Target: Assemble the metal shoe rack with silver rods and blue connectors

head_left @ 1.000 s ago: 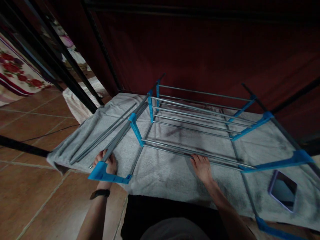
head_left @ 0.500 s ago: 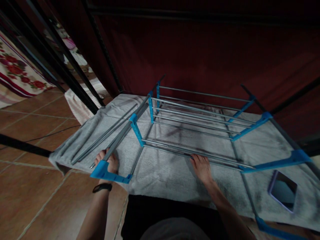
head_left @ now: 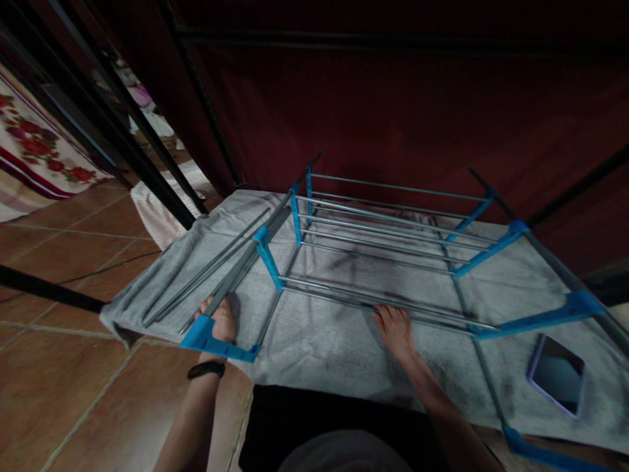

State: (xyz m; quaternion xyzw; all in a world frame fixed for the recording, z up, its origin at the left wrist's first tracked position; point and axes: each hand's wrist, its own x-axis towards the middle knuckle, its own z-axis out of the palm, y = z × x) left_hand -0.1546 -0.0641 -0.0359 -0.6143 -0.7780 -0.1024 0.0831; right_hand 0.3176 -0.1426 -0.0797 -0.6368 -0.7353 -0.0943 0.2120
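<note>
A rack frame of grey metal tubes with blue plastic brackets lies on a grey blanket. My left hand, with a black band at the wrist, is closed around the left side tube, just behind a blue corner bracket. That tube hides part of the fingers. The fingers of my right hand curl over the near crossbar, around its middle. Several loose metal rods lie on the blanket left of the frame, close to my left hand.
A phone lies on the blanket at the right, beside the frame. Behind stands a dark red panel with black bars. Black posts rise at the left above the tiled floor. A floral cloth hangs farther left.
The view has shifted slightly. My left hand has moved a little to the right along with it, its fingers drawn in closer to the tube. My right hand stays on the crossbar.
</note>
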